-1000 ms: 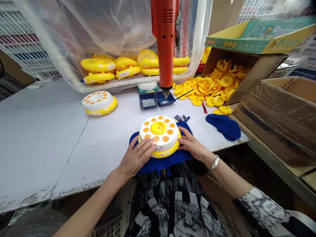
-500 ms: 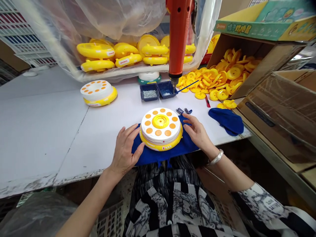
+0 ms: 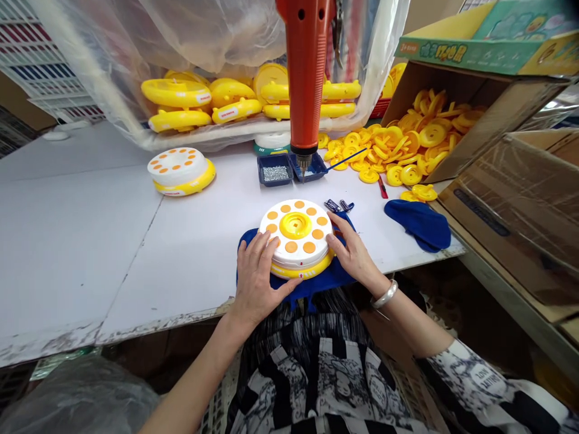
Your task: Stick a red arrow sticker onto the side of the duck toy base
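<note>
A round white-and-yellow toy base (image 3: 296,262) with orange dots and a yellow centre disc (image 3: 295,225) lies flat on a blue cloth (image 3: 337,274) at the table's front edge. My left hand (image 3: 259,271) grips its left side, fingertips over the white top and thumb along the yellow front rim. On the opposite side, my right hand (image 3: 350,247) holds the right edge with bent fingers. Above and behind the toy hangs an orange electric screwdriver (image 3: 307,90), its bit pointing down and touched by neither hand.
Blue trays (image 3: 276,175) of small metal screws stand behind the toy. Batteries (image 3: 338,206) lie nearby. A second white-and-yellow toy (image 3: 181,172) sits at left. Yellow discs (image 3: 368,150) spill from a cardboard box (image 3: 488,120); a blue cloth piece (image 3: 418,224) lies at right.
Both hands have closed in from beside the toy onto its edges. The left fingers now rest over the top. The hanging screwdriver has swung a little to the left.
</note>
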Demonstrator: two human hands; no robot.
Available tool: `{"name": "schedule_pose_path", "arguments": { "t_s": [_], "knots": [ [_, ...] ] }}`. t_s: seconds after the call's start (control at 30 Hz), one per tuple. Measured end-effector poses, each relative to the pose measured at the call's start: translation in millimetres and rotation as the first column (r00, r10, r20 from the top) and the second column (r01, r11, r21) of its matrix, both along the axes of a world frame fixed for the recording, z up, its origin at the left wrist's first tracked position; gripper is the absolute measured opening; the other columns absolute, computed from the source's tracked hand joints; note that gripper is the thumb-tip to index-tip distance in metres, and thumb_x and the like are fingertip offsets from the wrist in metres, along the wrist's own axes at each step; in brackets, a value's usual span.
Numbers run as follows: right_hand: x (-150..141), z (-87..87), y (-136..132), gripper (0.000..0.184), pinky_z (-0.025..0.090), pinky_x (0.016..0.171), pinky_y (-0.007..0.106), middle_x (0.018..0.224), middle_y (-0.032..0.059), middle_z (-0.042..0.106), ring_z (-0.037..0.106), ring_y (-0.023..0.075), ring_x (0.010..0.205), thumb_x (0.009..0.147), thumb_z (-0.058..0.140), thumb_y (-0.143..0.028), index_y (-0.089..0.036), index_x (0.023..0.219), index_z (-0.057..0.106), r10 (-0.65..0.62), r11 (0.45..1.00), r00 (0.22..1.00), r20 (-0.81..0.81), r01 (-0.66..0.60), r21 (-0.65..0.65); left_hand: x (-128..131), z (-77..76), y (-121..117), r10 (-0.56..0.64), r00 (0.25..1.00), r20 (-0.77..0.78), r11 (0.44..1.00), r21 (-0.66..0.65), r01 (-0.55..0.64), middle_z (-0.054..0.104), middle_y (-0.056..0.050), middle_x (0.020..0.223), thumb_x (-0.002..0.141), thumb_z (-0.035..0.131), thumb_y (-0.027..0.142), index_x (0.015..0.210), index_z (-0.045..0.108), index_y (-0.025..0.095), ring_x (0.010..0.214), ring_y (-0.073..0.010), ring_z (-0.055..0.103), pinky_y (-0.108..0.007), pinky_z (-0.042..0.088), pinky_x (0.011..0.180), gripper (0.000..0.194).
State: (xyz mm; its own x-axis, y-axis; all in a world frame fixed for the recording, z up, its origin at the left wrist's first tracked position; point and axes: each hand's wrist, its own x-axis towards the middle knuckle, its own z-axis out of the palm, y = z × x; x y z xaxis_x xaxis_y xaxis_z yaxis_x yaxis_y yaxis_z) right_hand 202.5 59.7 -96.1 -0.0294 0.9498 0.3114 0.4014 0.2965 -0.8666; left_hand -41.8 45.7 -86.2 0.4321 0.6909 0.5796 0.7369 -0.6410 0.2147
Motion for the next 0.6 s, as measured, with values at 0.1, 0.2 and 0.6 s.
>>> {"name": "schedule_pose_path", "arguments": {
  "t_s": [0.1,0.2,0.6],
  "knots": [
    [0,-2.1,0,0.056,0.039,0.111,0.048,0.148,0.0166,0.044,0.046,0.0278,0.134,0.096,0.048,-0.045,-0.018,0.144,0.039,-0.006,1.0,1.0,-0.005,0.006,0.003,7,-3.2,-2,0.037,0.999,0.039,0.999,0.016,-0.038,0.047,-0.023,0.144,0.079,0.07,0.051,0.143,0.034,0.017,0.137,-0.0386,0.04,-0.062,0.026,0.113,0.08],
    [0,-2.5,0,0.056,0.039,0.111,0.048,0.148,0.0155,0.046,0.046,0.0271,0.134,0.096,0.048,-0.046,-0.021,0.145,0.039,0.0,1.0,1.0,-0.014,0.0,-0.001,10,-4.8,-3,0.047,0.997,0.059,0.999,0.01,-0.048,0.046,-0.023,0.145,0.079,0.071,0.049,0.143,0.033,0.018,0.137,-0.0389,0.04,-0.062,0.027,0.112,0.081],
    [-2,-2.6,0,0.056,0.039,0.111,0.048,0.146,0.0158,0.047,0.047,0.0277,0.133,0.096,0.049,-0.046,-0.019,0.144,0.04,-0.011,1.0,0.999,-0.034,0.01,-0.006,8,12.5,3,0.091,0.994,0.058,0.996,0.01,-0.092,0.06,-0.018,0.13,0.081,0.069,0.048,0.138,0.04,0.016,0.123,-0.0342,0.054,-0.061,0.025,0.113,0.071]
  ]
}}
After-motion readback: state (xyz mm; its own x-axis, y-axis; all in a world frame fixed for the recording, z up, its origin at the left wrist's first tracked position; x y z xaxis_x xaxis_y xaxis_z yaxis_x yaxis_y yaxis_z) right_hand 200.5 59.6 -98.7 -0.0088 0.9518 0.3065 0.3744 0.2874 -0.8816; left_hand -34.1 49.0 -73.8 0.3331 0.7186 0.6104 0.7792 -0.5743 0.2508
